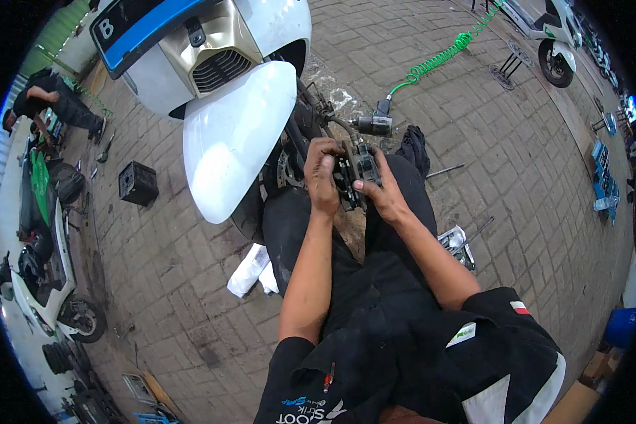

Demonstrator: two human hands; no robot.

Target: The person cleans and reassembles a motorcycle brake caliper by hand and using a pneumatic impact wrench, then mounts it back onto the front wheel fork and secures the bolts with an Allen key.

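Observation:
In front of my knees, beside the scooter's front wheel, my two hands meet over dark metal parts. My right hand (381, 189) is closed round a greyish metal brake caliper (364, 164), its thumb pressed along the near side. My left hand (322, 173) grips a flat dark metal piece (345, 180) right against the caliper; its exact kind is partly hidden by the fingers. Just left of my hands is the white front fender (240, 145) of a scooter, and a brake disc (285, 168) shows below it.
An impact wrench (374, 125) on a coiled green air hose (442, 60) lies beyond my hands. A black crate (138, 183) stands left; a white cloth (248, 271) lies by my left leg. Right are a metal rod (446, 169) and a tool tray (456, 247). Another person (63, 99) bends far left.

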